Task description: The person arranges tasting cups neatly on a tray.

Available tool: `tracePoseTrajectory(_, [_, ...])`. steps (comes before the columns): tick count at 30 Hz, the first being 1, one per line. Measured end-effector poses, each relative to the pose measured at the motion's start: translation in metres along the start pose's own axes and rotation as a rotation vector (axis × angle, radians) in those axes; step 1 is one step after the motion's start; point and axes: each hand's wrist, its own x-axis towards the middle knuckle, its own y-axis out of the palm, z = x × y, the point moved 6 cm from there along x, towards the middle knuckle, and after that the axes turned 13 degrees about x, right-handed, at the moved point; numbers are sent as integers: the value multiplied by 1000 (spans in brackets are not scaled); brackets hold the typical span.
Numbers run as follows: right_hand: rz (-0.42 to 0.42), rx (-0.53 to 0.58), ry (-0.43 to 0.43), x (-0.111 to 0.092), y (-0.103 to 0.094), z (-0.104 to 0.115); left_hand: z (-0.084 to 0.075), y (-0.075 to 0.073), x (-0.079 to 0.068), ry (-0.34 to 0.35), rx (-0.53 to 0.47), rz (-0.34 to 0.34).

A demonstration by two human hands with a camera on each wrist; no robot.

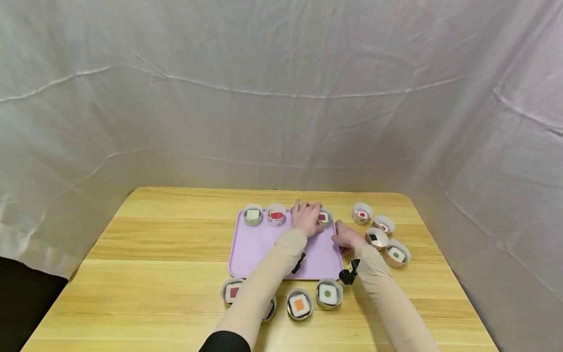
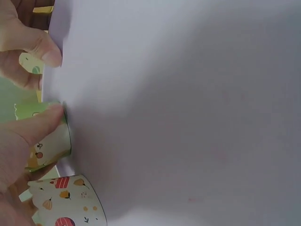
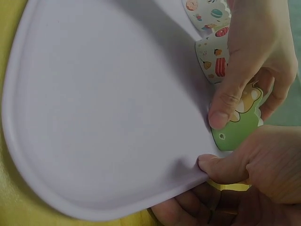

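Note:
A lilac tray (image 1: 259,249) lies on the table with a row of paper cups along its far edge. At its far right corner my left hand (image 1: 306,218) grips a green paper cup (image 3: 233,127) printed with an animal, the thumb on its near side. That cup (image 1: 324,216) holds a white sushi-like piece with a dark red centre. My right hand (image 1: 349,237) pinches the tray's right rim, thumb on top and fingers beneath, as the right wrist view shows. Beside the green cup stands a white cup with food prints (image 2: 68,202), partly hidden by my left hand.
Two more filled cups, one pale (image 1: 252,215) and one red-topped (image 1: 276,215), stand at the tray's far left. Several filled cups, including a green-dotted one (image 1: 397,254), cluster right of the tray. Others, including an orange-centred one (image 1: 299,304), line the near side, partly under my left forearm.

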Motion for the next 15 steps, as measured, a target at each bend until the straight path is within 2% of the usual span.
tracePoseTrajectory(7, [-23,7,12,-4,0,2,-2,3,1,-25,34,19])
tracePoseTrajectory(15, [-33,-17,5,-5,0,2,-6,-1,-1,-41,69,-22])
